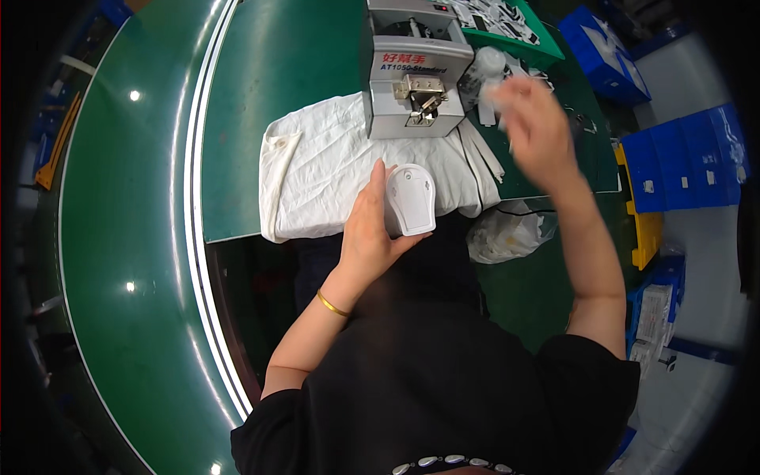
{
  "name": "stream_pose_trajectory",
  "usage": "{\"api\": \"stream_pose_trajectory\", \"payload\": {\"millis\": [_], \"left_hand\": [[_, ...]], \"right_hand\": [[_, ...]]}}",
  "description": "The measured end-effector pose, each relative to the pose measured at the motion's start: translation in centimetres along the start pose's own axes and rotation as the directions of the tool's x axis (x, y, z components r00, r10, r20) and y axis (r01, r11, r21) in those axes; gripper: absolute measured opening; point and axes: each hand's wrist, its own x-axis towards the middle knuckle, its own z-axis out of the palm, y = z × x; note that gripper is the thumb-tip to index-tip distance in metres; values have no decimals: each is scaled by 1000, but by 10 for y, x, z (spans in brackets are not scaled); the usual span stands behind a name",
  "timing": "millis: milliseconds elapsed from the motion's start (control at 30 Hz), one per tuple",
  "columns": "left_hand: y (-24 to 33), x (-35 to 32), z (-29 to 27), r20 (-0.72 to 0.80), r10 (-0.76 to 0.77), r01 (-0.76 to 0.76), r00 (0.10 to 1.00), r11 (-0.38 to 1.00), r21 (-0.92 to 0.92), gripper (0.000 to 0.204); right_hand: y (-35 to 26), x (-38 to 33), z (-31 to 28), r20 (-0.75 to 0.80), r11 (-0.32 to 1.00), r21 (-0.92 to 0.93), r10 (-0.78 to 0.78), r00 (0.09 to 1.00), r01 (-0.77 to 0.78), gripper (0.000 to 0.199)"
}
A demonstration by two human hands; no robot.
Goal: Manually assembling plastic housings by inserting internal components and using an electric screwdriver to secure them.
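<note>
The left hand (368, 229) grasps a white plastic housing (412, 198) over the white cloth (317, 174), while the blurred right hand (534, 131), its grip unclear, hovers beside the grey feeder machine (416, 75).

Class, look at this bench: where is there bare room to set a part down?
Free: the green mat left of the grey machine, above the white cloth. Crowded: right of the machine, where the right hand moves by a white bottle. The left hand holds a white casing.
</note>
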Motion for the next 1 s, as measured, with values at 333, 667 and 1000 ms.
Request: {"api": "stream_pose_trajectory", "payload": {"millis": [333, 667, 1000], "left_hand": [[-2, -1, 0, 24, 4, -4, 1000, 1000, 21, 118], [0, 2, -2, 37, -17, 16, 999, 1000, 22, 114], [-4, -5, 3, 44, -23, 22, 999, 1000, 13, 119]], "right_hand": [[-74, -93, 41, 181, 948, 225, -267, 947, 224, 42], [-71, -89, 47, 137, 933, 222, -317, 938, 283, 42], [-73, -94, 43, 150, 949, 143, -302, 941, 282, 40]]}}
